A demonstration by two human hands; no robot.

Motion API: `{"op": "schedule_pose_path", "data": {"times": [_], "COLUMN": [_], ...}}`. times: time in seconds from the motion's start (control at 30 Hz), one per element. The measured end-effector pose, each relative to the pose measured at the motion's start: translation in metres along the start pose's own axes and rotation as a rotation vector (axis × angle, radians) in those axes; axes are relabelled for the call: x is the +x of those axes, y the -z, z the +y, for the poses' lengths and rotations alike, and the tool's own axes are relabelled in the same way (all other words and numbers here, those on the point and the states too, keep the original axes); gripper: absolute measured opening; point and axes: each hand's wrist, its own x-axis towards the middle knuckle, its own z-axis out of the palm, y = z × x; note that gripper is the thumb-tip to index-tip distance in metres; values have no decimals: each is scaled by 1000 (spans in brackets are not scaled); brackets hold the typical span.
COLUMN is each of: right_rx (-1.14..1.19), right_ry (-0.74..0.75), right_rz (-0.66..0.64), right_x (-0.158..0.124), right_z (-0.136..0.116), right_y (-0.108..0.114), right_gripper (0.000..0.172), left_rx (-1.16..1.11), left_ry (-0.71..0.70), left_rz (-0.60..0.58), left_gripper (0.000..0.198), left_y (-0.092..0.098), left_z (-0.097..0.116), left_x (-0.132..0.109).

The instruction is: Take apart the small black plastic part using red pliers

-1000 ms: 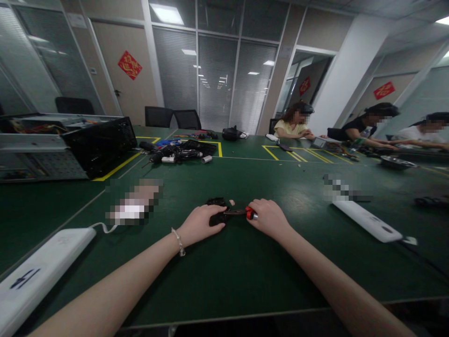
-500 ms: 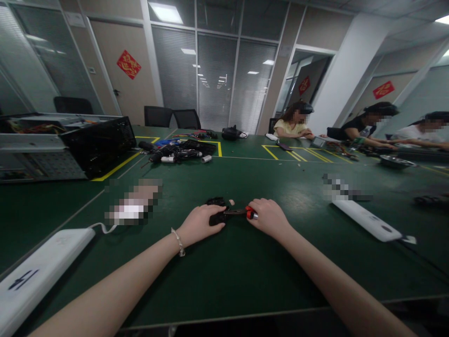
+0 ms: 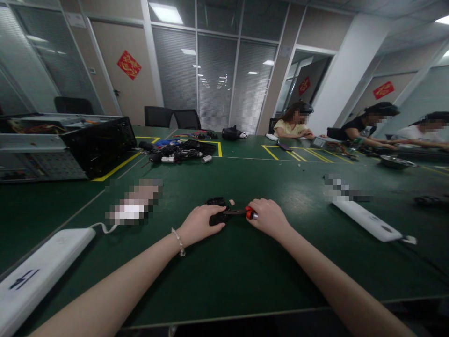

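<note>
My left hand is curled over a small black part and pins it flat to the table. My right hand, just right of the part, is clenched round the red grip of a screwdriver. Its shaft lies nearly level, with the tip against the part's right side.

As I judge it, the work is in its middle: the tool is set on the part, but the part looks to be in 1 piece under my fingers. I cannot tell whether any screw is out, since my fingers cover most of it. Just behind the part lie 1 more black piece and a pale bit (too small to name), both apart from my hands.

Set against the frames 1.0 s and 0.5 s ago, I find almost no change. Both hands keep the same grip in the same spot, the shaft has not visibly turned or shifted, and the 2 loose bits lie where they lay.

Far left of the part lies a white power bank, and to its right a white strip. Well behind it are a heap of tools and an open case.
</note>
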Motion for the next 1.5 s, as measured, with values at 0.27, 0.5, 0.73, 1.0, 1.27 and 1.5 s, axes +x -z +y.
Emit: {"op": "schedule_pose_path", "data": {"times": [0.27, 0.5, 0.73, 1.0, 1.27, 1.5], "right_rx": [0, -11, -6, -7, -48, -12], "right_ry": [5, 10, 13, 14, 36, 6], "right_rz": [1, 12, 23, 29, 78, 30], "right_x": [-1, -1, -1, -1, -2, -1], "right_z": [0, 1, -1, 0, -1, 0], "right_y": [2, 0, 2, 2, 1, -1], "right_gripper": [20, 20, 20, 19, 19, 19], "left_rx": [0, -1, 14, 6, 11, 12], "left_ry": [-8, -14, -19, -19, -23, -12], "left_rz": [3, 3, 13, 6, 10, 3], "left_gripper": [47, 47, 47, 46, 47, 46], "left_y": [-1, -1, -3, -1, -1, -1], "left_z": [-2, -3, -5, -2, -2, -2], "left_x": [-1, -1, 0, 0, -1, 0]}}
